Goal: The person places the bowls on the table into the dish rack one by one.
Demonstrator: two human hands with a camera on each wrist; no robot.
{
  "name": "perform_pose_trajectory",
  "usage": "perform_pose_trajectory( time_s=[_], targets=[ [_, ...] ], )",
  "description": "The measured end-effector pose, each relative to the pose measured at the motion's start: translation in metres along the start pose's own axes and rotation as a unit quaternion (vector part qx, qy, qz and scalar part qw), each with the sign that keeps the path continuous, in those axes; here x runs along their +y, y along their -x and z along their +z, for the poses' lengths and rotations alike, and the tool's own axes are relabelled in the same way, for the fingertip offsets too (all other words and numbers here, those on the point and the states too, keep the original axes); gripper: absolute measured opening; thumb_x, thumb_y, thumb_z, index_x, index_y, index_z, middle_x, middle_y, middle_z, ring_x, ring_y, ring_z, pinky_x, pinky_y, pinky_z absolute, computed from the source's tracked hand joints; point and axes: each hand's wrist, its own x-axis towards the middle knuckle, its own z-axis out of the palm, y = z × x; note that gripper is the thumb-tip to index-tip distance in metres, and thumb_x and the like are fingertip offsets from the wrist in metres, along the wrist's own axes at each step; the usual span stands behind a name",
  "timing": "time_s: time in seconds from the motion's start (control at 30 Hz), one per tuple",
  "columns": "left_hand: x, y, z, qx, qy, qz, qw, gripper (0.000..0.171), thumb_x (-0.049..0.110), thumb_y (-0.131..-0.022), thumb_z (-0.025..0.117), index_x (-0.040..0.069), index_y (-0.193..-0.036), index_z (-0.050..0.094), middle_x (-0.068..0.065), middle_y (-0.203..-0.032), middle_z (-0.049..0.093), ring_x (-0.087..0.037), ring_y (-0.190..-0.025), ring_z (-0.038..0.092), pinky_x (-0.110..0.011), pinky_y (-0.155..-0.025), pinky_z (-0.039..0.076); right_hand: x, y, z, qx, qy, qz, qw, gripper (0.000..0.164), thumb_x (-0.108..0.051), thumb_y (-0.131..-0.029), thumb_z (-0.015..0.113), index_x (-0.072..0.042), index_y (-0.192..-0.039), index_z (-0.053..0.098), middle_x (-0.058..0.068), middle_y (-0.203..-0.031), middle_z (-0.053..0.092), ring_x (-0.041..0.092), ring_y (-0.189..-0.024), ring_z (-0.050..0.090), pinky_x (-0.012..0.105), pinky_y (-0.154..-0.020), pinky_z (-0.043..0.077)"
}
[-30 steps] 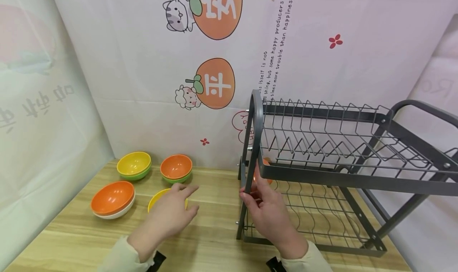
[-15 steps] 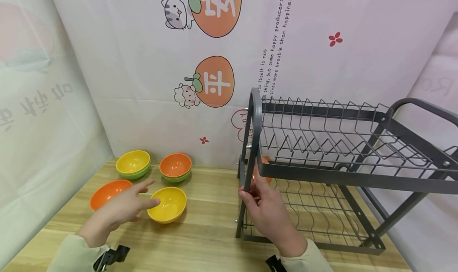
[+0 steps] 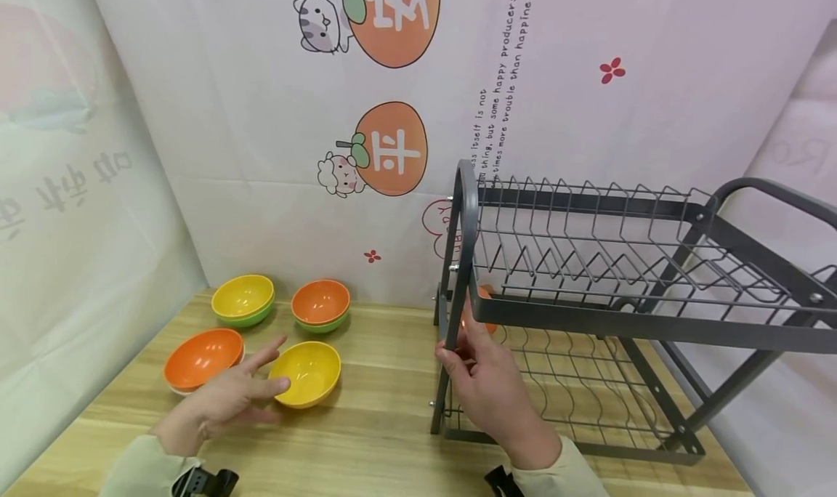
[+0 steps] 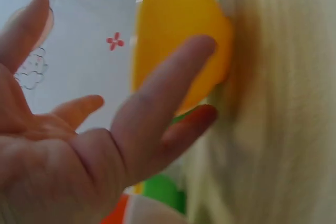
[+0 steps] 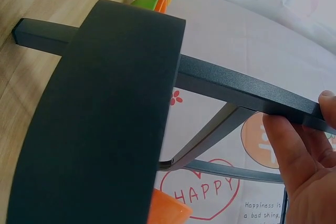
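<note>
Backdrop (image 3: 556, 83): white printed cloth at the back and both sides.
Bench (image 3: 386, 439): flat, pale wood grain.
Rack (image 3: 628, 325): dark, two-tiered, standing at the right; probably stiff and the heaviest thing here, best held by its frame.
Right hand (image 3: 493, 392): fingers and thumb grip the rack at its left side.
Left hand (image 3: 225, 399): fingers spread, gripping nothing, beside the yellow bowl (image 3: 310, 373); contact unclear.
Yellow bowl: upright, between left hand and rack; likely light, hard, slick, easiest pinched at the rim.

Heart (image 5: 200, 190): you read "HAPPY"
Upper orange (image 3: 400, 19): "安"
Lower orange (image 3: 392, 150): "平"
Cloth (image 3: 556, 126): "times more trouble than happiness"
</note>
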Motion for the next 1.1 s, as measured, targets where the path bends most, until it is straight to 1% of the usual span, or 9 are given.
perform_pose_trajectory(
  time_s=[0.07, 0.1, 0.17, 0.23, 0.4, 0.67, 0.77, 0.9, 1.1],
  targets=[
    [-0.005, -0.003, -0.001, -0.019, 0.035, 0.001, 0.9992, 0.093, 0.007, -0.098, 0.063, 0.023, -0.161, -0.004, -0.02, -0.156, -0.032, -0.06, -0.138, 0.006, -0.063, -0.094, 0.047, 0.0, 0.0, 0.0, -0.001, 0.001, 0.003, 1.0, 0.088, -0.003, -0.095, 0.067, -0.02, -0.161, 0.012, -0.006, -0.091, 0.068, 0.005, -0.069, 0.061, 0.025, -0.053, 0.052],
    [-0.007, -0.004, -0.002, -0.025, 0.047, 0.003, 0.9986, 0.093, 0.005, -0.098, 0.063, 0.023, -0.161, -0.004, -0.018, -0.155, -0.035, -0.059, -0.139, 0.004, -0.063, -0.095, 0.046, 0.0, 0.0, 0.0, -0.001, 0.001, 0.004, 1.0, 0.088, -0.003, -0.095, 0.067, -0.02, -0.161, 0.012, -0.007, -0.091, 0.068, 0.005, -0.069, 0.061, 0.025, -0.053, 0.051],
    [-0.011, -0.007, -0.003, -0.033, 0.065, 0.007, 0.9973, 0.093, 0.003, -0.097, 0.062, 0.023, -0.161, -0.004, -0.015, -0.154, -0.039, -0.057, -0.139, 0.005, -0.063, -0.097, 0.045, 0.0, 0.0, 0.0, -0.001, 0.001, 0.001, 1.0, 0.089, -0.003, -0.094, 0.068, -0.02, -0.162, 0.012, -0.006, -0.09, 0.068, 0.007, -0.069, 0.061, 0.025, -0.053, 0.052],
    [-0.014, -0.01, -0.004, -0.032, 0.073, 0.009, 0.9968, 0.093, 0.002, -0.097, 0.062, 0.023, -0.161, -0.002, -0.015, -0.153, -0.04, -0.055, -0.139, 0.012, -0.062, -0.097, 0.045, 0.001, 0.0, 0.0, -0.001, -0.001, -0.002, 1.0, 0.089, -0.002, -0.094, 0.067, -0.019, -0.162, 0.012, -0.006, -0.091, 0.068, 0.009, -0.069, 0.062, 0.025, -0.053, 0.052],
    [-0.019, -0.016, -0.007, -0.028, 0.071, 0.012, 0.997, 0.092, 0.002, -0.097, 0.062, 0.022, -0.161, -0.001, -0.017, -0.154, -0.037, -0.051, -0.134, 0.029, -0.062, -0.096, 0.046, 0.0, 0.0, 0.0, -0.004, -0.004, 0.004, 1.0, 0.09, -0.002, -0.094, 0.067, -0.023, -0.162, 0.011, -0.007, -0.092, 0.068, 0.012, -0.071, 0.065, 0.025, -0.054, 0.052],
    [-0.024, -0.025, -0.013, -0.041, 0.085, 0.01, 0.9955, 0.089, 0.002, -0.098, 0.06, 0.016, -0.161, -0.001, -0.022, -0.155, -0.033, -0.047, -0.136, 0.029, -0.063, -0.099, 0.042, 0.0, 0.0, 0.0, -0.007, 0.003, 0.012, 1.0, 0.09, -0.004, -0.095, 0.067, -0.025, -0.162, 0.011, -0.009, -0.091, 0.066, 0.006, -0.071, 0.062, 0.025, -0.055, 0.052],
    [-0.026, -0.028, -0.015, -0.048, 0.086, 0.011, 0.9951, 0.086, 0.003, -0.099, 0.059, 0.013, -0.161, 0.0, -0.024, -0.156, -0.028, -0.042, -0.131, 0.038, -0.063, -0.099, 0.043, 0.0, 0.0, 0.0, -0.007, 0.007, 0.012, 1.0, 0.09, -0.004, -0.095, 0.068, -0.025, -0.162, 0.011, -0.009, -0.091, 0.066, 0.005, -0.071, 0.062, 0.025, -0.055, 0.052],
    [-0.029, -0.032, -0.015, -0.042, 0.086, 0.008, 0.9954, 0.085, 0.002, -0.098, 0.061, 0.011, -0.161, 0.004, -0.025, -0.157, -0.023, -0.038, -0.124, 0.047, -0.06, -0.098, 0.045, -0.001, 0.0, 0.0, -0.007, 0.003, 0.013, 1.0, 0.09, -0.005, -0.095, 0.068, -0.026, -0.162, 0.011, -0.007, -0.092, 0.067, 0.006, -0.073, 0.062, 0.025, -0.057, 0.053],
    [-0.029, -0.036, -0.011, -0.038, 0.091, 0.006, 0.9951, 0.088, -0.004, -0.094, 0.063, 0.008, -0.16, 0.006, -0.026, -0.157, -0.018, -0.035, -0.12, 0.05, -0.059, -0.097, 0.047, -0.001, 0.0, 0.001, -0.001, 0.013, 0.01, 1.0, 0.09, -0.004, -0.094, 0.069, -0.028, -0.161, 0.014, -0.009, -0.09, 0.066, 0.004, -0.072, 0.062, 0.025, -0.056, 0.053]
  ],
)
